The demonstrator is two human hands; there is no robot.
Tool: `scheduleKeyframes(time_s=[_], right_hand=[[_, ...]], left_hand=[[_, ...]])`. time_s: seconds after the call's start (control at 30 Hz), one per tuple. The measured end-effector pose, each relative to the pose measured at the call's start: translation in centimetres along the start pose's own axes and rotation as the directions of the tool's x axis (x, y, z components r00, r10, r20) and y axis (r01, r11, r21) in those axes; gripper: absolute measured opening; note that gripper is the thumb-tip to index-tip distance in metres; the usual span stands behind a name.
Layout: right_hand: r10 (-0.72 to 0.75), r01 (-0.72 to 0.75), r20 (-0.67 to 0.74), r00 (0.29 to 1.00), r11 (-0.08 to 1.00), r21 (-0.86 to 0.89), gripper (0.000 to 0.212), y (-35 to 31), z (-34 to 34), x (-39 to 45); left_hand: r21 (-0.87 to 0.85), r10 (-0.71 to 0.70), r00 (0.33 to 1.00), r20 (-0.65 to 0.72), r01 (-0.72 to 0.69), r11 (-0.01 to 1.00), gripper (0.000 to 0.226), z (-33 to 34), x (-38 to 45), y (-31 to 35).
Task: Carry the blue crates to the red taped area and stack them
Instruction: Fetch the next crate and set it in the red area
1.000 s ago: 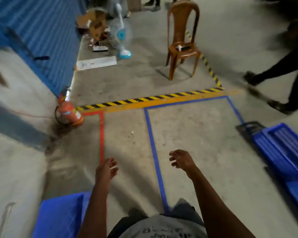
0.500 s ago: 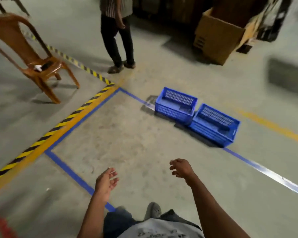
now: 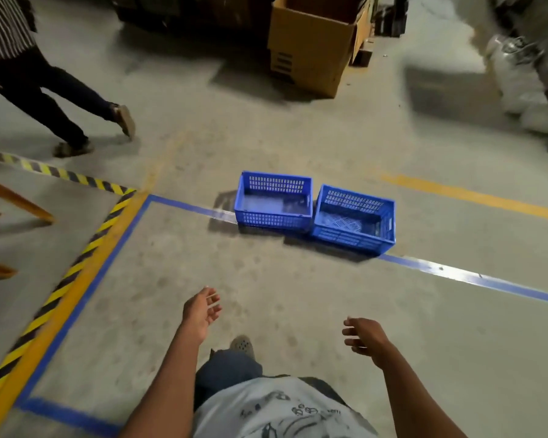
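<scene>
Two blue perforated plastic crates sit side by side on the concrete floor (image 3: pixel 298 311), touching or nearly so, straddling the far line of blue floor tape (image 3: pixel 456 273). The left crate (image 3: pixel 274 202) and the right crate (image 3: pixel 355 219) both look empty, with slotted walls and open tops. Judging by that, each should be light and stiff, not fragile, with hard rims that give a firm hold; the short end walls, under the rim, seem the natural places to take them, one hand to each end. Nesting one in the other might allow a single trip.

Both hands are free and loosely open, fingers spread and a little curled: the left hand (image 3: pixel 201 309) and the right hand (image 3: pixel 366 338) hang in front of the body, well short of the crates. No red taped area shows. Also counted: one open brown cardboard box (image 3: pixel 314 42) far beyond, and one other person walking (image 3: pixel 29 80) at far left.
</scene>
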State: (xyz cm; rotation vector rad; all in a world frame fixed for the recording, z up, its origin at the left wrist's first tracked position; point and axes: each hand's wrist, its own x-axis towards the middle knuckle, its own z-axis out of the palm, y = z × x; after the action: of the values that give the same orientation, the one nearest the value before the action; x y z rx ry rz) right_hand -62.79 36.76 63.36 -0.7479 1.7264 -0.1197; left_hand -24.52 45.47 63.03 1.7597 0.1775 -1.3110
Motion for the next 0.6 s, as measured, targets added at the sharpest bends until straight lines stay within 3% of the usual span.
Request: scheduleKeyframes(time_s=[0.2,0.43,0.6], right_hand=[[0.011,-0.005,-0.053,0.999,0.993,0.115,0.024,-9.0,1.8,2.5],[0.099,-0.09,-0.014,0.995,0.949,0.303,0.027,-16.7,2.3,9.5],[0.144,-0.146,0.025,0.989,0.958,0.245,0.029,-24.0,2.1,16.8]], left_hand=[[0.11,0.035,0.999,0.018,-0.037,0.993,0.02,3.1,5.7,10.0],[0.18,-0.073,0.997,0.004,0.071,0.981,0.022,7.0,12.4,14.3],[0.228,-0.147,0.988,-0.048,0.154,0.961,0.021,11.3,17.7,18.5]])
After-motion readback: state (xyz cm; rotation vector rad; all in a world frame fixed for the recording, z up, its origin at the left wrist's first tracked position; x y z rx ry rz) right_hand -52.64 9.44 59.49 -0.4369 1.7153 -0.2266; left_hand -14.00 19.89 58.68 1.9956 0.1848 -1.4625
